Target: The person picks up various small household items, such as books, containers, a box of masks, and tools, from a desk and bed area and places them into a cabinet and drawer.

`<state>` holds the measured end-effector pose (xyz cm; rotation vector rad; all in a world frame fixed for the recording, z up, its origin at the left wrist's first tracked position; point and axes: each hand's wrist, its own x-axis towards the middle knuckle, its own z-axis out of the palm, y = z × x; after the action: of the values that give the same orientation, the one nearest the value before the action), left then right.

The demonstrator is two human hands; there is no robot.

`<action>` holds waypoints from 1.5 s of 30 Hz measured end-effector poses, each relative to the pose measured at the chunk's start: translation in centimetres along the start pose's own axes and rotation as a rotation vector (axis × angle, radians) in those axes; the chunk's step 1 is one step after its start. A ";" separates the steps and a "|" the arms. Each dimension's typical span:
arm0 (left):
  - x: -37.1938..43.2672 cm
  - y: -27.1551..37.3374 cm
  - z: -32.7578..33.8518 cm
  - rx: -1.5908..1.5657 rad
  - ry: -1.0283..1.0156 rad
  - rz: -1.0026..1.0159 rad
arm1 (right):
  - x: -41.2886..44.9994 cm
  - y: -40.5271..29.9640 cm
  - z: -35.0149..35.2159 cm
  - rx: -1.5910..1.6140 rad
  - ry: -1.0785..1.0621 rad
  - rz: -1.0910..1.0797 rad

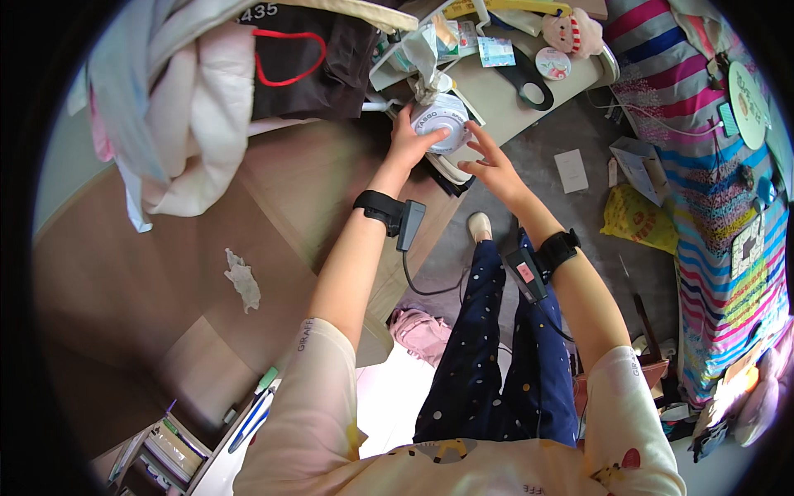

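Note:
My left hand [410, 139] grips the left side of a round white plastic container with a lid [441, 127] that bears raised lettering, its thumb lying over the top. The fingers of my right hand [490, 158] are apart; one fingertip is at or close to the container's right edge, and contact cannot be told. Crumpled whitish plastic or tissue [427, 87] lies against the container's far side. The container is at the near end of a cream-coloured desk surface [505, 118]. What is beneath it is mostly hidden.
A black loop-ended object [535, 93], a round printed disc [553, 64] and a pink plush toy [572, 34] lie farther back. A dark bag with a red cord [310, 74] is at the left. Crumpled tissue [242, 282] lies on a wooden surface. A yellow plastic bag [639, 217] sits at the right.

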<state>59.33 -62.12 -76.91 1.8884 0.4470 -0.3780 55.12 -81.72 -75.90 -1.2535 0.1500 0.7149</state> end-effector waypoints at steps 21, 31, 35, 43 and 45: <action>-17.5 17.0 -7.1 -0.356 -0.163 -0.205 | -12.4 -9.2 4.4 0.165 -0.239 -0.207; -38.3 17.0 -16.5 -0.305 -0.250 0.364 | -24.3 -16.1 18.5 -0.194 -0.436 -0.533; -50.8 17.0 -22.2 0.379 -0.110 0.585 | -30.6 -15.2 27.6 -0.031 -0.573 -0.443; -72.8 12.1 -30.0 0.507 0.517 0.591 | -41.6 -12.2 45.6 -0.123 -1.035 -0.496; -76.1 11.4 -31.0 0.495 0.575 0.598 | -43.4 -12.4 48.6 -0.171 -1.166 -0.449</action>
<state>-0.56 -46.35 -21.70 2.4952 0.1378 0.5128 15.18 -57.28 -28.89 -0.8109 -1.1274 0.9599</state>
